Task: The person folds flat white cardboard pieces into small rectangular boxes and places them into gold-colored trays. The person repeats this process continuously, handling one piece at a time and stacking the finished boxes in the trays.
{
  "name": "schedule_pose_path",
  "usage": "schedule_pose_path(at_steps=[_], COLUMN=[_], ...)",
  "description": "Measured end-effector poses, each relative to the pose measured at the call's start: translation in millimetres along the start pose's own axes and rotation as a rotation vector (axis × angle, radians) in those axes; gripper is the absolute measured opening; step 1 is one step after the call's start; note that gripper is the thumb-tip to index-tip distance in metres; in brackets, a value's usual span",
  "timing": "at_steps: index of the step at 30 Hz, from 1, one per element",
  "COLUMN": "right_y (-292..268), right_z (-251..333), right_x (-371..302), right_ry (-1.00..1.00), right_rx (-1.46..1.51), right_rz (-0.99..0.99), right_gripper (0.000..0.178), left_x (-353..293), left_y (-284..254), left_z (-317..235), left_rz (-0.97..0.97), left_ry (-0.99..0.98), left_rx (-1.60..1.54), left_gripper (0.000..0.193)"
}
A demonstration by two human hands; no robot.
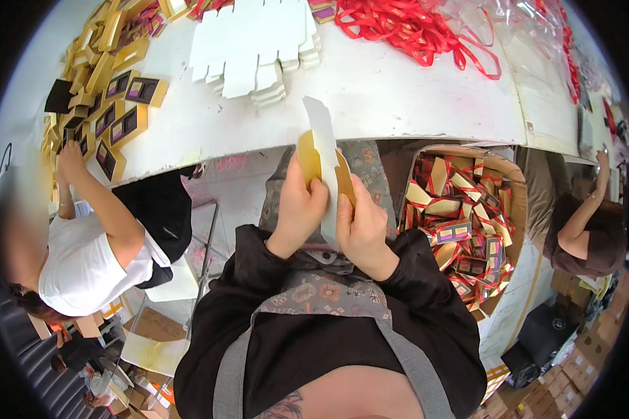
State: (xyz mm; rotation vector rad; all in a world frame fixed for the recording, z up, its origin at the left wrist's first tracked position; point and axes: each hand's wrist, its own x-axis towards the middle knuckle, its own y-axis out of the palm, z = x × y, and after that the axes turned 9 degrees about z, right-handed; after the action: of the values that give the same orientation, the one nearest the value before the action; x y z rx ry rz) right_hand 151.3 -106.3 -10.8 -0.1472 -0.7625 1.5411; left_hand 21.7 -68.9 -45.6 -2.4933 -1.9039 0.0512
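Over my lap, just off the table's front edge, I hold a partly folded carton blank [322, 140], white on one face and gold on the other. My left hand [302, 206] grips its left side, where a gold flap shows. My right hand [363, 227] is closed round the right side, thumb on the gold panel. Beyond my hands, a stack of flat white carton blanks [248, 42] lies on the table.
Red ribbons [412, 28] are heaped at the far right of the white table [412, 105]. Gold boxes [129, 126] crowd the left, where a co-worker's hand [70, 160] reaches. At my right stands a large carton [514, 188] of ribboned boxes. Another person [587, 234] works farther right.
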Motion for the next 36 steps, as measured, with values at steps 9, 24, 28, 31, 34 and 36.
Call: schedule_pose_path(at_steps=[9, 24, 28, 31, 34, 36], right_y=[-28, 16, 17, 19, 26, 29], right_z=[-19, -28, -19, -17, -15, -18], right_x=[17, -27, -27, -33, -33, -31], right_ry=[0.345, 0.465, 0.208, 0.196, 0.344, 0.348], right_rx=[0.604, 0.655, 0.221, -0.034, -0.114, -0.052], right_rz=[0.204, 0.301, 0.245, 0.261, 0.291, 0.27], right_gripper=[0.063, 0.036, 0.039, 0.042, 0.047, 0.05], left_x=[-11, -58, -63, -63, -57, -57], left_y=[-7, -3, 7, 10, 4, 0], left_z=[-64, -9, -5, -6, -14, -14], left_rz=[0.167, 0.084, 0.02, -0.036, 0.047, 0.11], left_ry=[-0.058, -0.124, -0.131, -0.133, -0.134, -0.145], left_rx=[0.142, 0.36, 0.194, 0.071, 0.301, 0.431], left_gripper=[0.068, 0.051, 0.052, 0.052, 0.053, 0.054])
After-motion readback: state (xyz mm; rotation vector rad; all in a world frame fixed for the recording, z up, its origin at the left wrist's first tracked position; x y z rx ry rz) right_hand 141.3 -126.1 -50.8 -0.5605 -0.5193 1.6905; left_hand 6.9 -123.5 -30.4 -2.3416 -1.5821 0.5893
